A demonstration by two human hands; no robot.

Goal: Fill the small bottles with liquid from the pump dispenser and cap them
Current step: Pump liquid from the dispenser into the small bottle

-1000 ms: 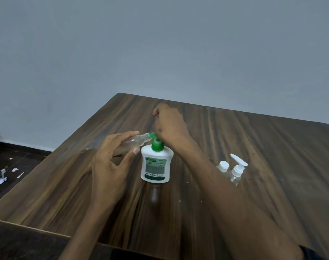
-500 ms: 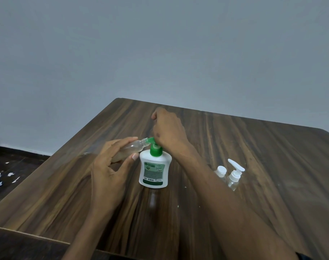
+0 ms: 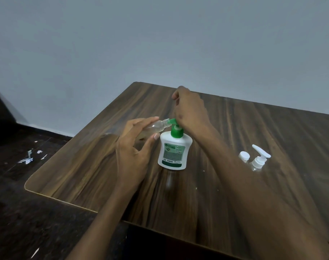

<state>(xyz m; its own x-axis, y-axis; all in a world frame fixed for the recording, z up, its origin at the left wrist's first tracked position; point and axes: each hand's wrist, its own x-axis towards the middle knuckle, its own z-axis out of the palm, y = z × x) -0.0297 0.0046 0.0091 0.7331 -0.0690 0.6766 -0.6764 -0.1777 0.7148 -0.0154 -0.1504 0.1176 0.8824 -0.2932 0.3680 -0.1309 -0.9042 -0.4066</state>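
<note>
Head view: left hand [image 3: 130, 152] holds small bottle [image 3: 156, 126] at pump dispenser [image 3: 175, 152] spout

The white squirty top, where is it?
In the head view, the white pump top sits on a clear bottle at the table's right, beside a white-capped bottle.

We see a plain grey wall [image 3: 159, 44] behind a dark wood-grain table [image 3: 272, 128], with paper scraps [image 3: 28, 158] on the dark floor [image 3: 19, 222].
</note>
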